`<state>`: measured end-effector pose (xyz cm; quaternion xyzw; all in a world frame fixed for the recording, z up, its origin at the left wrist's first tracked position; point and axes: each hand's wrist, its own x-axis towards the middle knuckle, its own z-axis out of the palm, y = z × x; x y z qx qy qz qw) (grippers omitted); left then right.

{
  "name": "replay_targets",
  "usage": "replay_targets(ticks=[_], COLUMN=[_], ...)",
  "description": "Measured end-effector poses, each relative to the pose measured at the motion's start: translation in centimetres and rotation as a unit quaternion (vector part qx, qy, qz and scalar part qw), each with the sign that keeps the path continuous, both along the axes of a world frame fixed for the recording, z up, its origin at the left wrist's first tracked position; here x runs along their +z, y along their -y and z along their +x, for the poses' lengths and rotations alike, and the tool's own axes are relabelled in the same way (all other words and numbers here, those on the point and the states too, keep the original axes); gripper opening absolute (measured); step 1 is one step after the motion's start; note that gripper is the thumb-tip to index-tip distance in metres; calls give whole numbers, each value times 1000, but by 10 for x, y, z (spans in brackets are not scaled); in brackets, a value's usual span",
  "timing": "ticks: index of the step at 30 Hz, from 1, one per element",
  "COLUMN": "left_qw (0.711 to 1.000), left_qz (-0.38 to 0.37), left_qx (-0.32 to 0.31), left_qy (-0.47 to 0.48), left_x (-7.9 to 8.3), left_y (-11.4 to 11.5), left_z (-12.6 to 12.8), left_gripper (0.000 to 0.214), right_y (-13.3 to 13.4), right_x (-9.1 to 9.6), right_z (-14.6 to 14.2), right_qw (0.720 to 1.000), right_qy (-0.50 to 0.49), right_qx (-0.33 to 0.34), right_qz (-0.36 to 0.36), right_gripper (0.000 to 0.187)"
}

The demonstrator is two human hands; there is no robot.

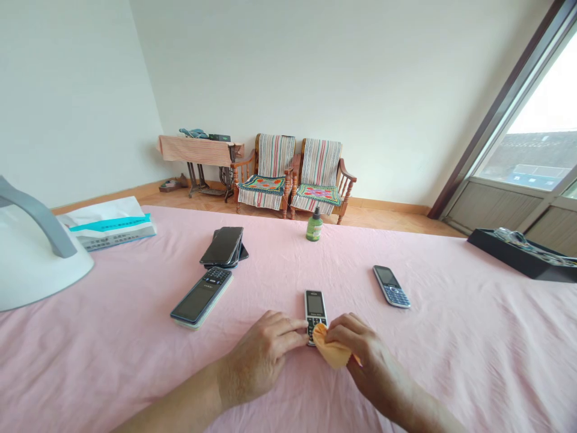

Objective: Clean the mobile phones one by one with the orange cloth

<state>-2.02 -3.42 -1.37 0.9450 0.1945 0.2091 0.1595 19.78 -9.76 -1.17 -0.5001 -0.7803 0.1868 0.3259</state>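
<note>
A small keypad mobile phone (315, 304) lies face up in front of me on the pink cloth. My left hand (267, 344) grips its lower left edge with the fingertips, the thumb being mostly hidden. In my right hand (358, 344) a yellow wiping cloth (332, 351) is pinched, and its bunched tip touches the phone's keypad. Part of the keypad is hidden by the cloth and fingers. To the right lies a second keypad phone (391, 287), apart from both hands.
Left of my hands lie a phone stack (202, 297) and more stacked smartphones (223, 245). A green spray bottle (314, 226) stands farther back. A black tray (523, 255) sits far right; a white packet (112, 224) and a grey-handled white object (40, 252) are at left.
</note>
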Motion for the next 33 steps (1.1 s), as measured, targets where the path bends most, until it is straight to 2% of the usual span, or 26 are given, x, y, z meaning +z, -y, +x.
replay_targets(ticks=[3,8,13,17,23,28,33], left_qw=[1000,1000,1000,1000,1000,1000,1000], left_qz=[-1,-3,-1,-9,-7,-17,-21], left_qx=[-5,-5,-6,-1,-5,-2,-9], left_qy=[2,14,12,9,11,9,-1], left_x=[1,0,-2,-1,1,1,0], left_y=[-1,0,0,0,-1,-1,-1], left_z=[0,0,0,0,1,1,0], left_gripper=[37,39,37,38,39,41,46], right_y=[-5,-9,-12,-15,-13,-13,-10], right_x=[0,0,6,9,7,7,10], right_z=[-2,1,5,1,7,0,1], right_qw=[1000,999,999,997,996,993,994], right_qy=[17,25,45,68,73,88,82], right_qx=[-5,25,6,36,47,71,74], right_qz=[2,10,8,19,32,43,20], right_gripper=[32,35,32,30,33,37,37])
